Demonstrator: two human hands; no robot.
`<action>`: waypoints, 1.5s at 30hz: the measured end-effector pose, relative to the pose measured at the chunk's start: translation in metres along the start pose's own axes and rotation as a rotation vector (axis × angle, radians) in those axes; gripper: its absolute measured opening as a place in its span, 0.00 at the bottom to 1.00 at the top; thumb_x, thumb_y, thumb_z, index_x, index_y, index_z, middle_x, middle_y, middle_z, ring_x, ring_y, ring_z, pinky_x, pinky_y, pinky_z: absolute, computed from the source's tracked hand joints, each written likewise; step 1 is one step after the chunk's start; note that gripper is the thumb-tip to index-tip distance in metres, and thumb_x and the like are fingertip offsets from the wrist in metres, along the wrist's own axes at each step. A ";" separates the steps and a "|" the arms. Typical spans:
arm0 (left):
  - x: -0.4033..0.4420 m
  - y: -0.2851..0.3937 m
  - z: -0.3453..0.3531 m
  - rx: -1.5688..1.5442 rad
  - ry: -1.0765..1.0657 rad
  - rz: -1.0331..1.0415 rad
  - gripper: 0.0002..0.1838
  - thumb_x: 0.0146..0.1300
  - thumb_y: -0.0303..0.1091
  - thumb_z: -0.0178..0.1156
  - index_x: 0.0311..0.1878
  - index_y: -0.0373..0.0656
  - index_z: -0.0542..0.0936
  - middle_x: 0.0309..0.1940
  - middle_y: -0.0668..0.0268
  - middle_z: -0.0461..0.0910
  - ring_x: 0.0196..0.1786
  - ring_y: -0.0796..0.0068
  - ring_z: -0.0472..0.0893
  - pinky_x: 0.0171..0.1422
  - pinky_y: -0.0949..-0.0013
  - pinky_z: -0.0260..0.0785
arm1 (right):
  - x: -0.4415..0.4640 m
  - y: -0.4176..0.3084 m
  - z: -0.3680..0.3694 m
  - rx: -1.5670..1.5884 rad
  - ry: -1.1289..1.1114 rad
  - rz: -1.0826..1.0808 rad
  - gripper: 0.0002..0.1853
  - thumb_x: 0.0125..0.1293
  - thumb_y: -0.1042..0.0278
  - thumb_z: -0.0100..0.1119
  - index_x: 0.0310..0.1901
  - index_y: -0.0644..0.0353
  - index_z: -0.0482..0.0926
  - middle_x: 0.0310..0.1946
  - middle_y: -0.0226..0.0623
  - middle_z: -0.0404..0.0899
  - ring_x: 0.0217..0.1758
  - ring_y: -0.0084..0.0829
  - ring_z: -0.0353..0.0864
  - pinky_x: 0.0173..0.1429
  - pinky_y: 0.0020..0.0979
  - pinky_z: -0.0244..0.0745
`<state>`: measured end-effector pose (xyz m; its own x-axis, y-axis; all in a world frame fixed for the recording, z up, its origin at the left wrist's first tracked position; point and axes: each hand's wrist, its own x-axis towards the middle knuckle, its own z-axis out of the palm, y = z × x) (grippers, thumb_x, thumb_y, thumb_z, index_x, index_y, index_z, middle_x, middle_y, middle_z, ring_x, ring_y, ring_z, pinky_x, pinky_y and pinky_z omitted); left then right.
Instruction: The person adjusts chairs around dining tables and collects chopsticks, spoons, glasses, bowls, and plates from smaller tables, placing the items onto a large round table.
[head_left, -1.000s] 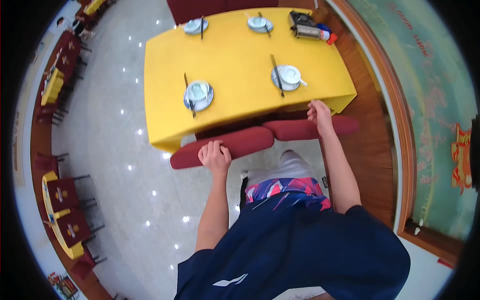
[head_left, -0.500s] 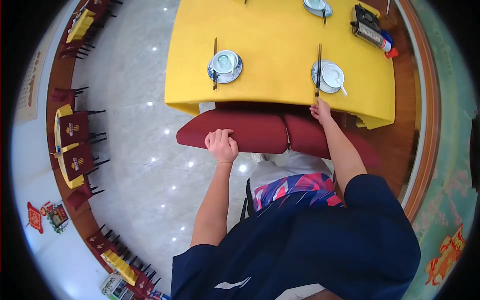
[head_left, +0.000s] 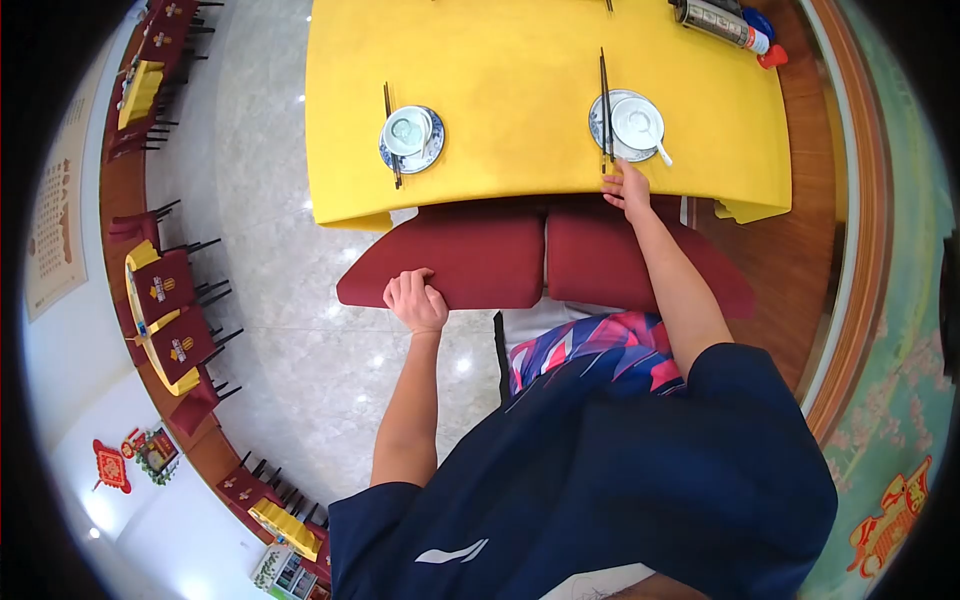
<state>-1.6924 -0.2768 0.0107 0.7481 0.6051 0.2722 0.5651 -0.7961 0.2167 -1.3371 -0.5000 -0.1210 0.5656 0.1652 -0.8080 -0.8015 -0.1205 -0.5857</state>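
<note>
My left hand [head_left: 416, 301] is closed over the top edge of a dark red chair back [head_left: 465, 258]. My right hand [head_left: 628, 189] is at the front edge of the yellow-covered table [head_left: 500, 120], its fingers loosely apart. Its fingertips are just below the lower ends of a pair of dark chopsticks [head_left: 605, 105]; whether they touch is unclear. These chopsticks lie over the left side of a patterned plate [head_left: 597, 122], which bears a white bowl [head_left: 637, 122] and a white spoon [head_left: 664, 153]. A second red chair back [head_left: 605, 260] is beneath my right forearm.
To the left on the table is another setting: a blue-patterned plate [head_left: 432, 155], a bowl [head_left: 407, 131] and chopsticks [head_left: 388, 100]. A portable stove [head_left: 715, 22] stands at the far right near a red-capped canister [head_left: 770, 57]. More tables and red chairs [head_left: 165, 290] line the left.
My view has shifted, and the settings appear lower and further left. My right hand's fingers have loosened from around the chopstick ends. The left hand stays on the chair back.
</note>
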 end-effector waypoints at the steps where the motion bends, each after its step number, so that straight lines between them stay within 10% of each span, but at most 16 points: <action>1: 0.001 0.001 0.000 0.002 -0.002 0.001 0.11 0.51 0.36 0.47 0.34 0.50 0.79 0.32 0.68 0.75 0.41 0.63 0.72 0.57 0.60 0.57 | 0.002 -0.002 0.002 0.001 0.000 0.003 0.24 0.62 0.46 0.58 0.49 0.59 0.73 0.36 0.40 0.80 0.27 0.31 0.81 0.27 0.31 0.77; 27: 0.002 0.005 0.002 0.035 -0.018 0.005 0.11 0.51 0.35 0.46 0.33 0.48 0.78 0.32 0.67 0.74 0.41 0.63 0.72 0.56 0.61 0.56 | 0.022 0.006 -0.011 0.013 -0.258 0.050 0.23 0.66 0.45 0.59 0.53 0.54 0.75 0.50 0.37 0.80 0.51 0.31 0.80 0.53 0.34 0.75; 36: 0.002 0.006 0.001 0.056 -0.002 0.025 0.12 0.54 0.37 0.45 0.34 0.48 0.78 0.32 0.67 0.75 0.40 0.64 0.73 0.55 0.61 0.58 | 0.018 0.002 -0.003 -0.129 -0.331 0.037 0.23 0.68 0.45 0.56 0.53 0.56 0.74 0.50 0.38 0.80 0.48 0.30 0.82 0.51 0.32 0.76; 45: 0.001 -0.002 0.002 -0.009 0.041 0.033 0.10 0.49 0.35 0.49 0.33 0.48 0.78 0.31 0.68 0.75 0.40 0.64 0.73 0.57 0.60 0.59 | 0.002 0.014 0.007 -0.266 -0.362 -0.080 0.18 0.76 0.49 0.40 0.40 0.57 0.69 0.26 0.32 0.77 0.20 0.25 0.77 0.28 0.26 0.74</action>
<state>-1.6924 -0.2747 0.0091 0.7514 0.5783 0.3177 0.5366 -0.8158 0.2157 -1.3483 -0.4941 -0.1307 0.4818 0.5098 -0.7127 -0.6537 -0.3325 -0.6798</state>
